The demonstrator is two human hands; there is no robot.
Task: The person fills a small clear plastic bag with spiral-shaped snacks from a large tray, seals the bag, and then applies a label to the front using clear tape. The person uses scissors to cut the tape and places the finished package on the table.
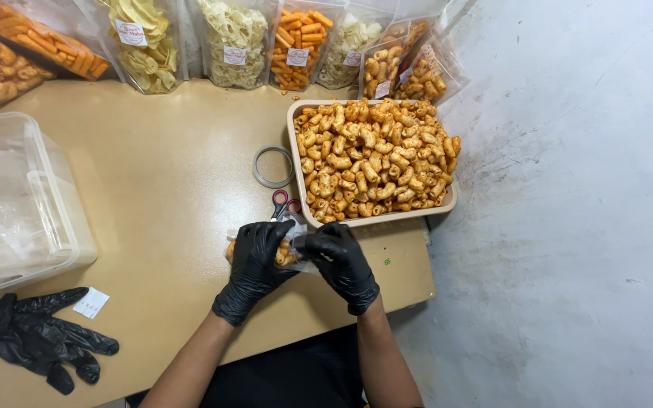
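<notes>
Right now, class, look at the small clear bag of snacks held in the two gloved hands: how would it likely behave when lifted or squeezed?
The small clear bag looks thin and floppy, so it would probably sag. Its puffed snack pieces seem light for their bulk. They would likely crush if the left hand or right hand squeezed hard.

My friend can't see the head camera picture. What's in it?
Two black-gloved hands, left hand and right hand, hold a small clear bag of snacks over a tan table. Beside them sit a tray heaped with orange curls, scissors and a tape roll.
</notes>
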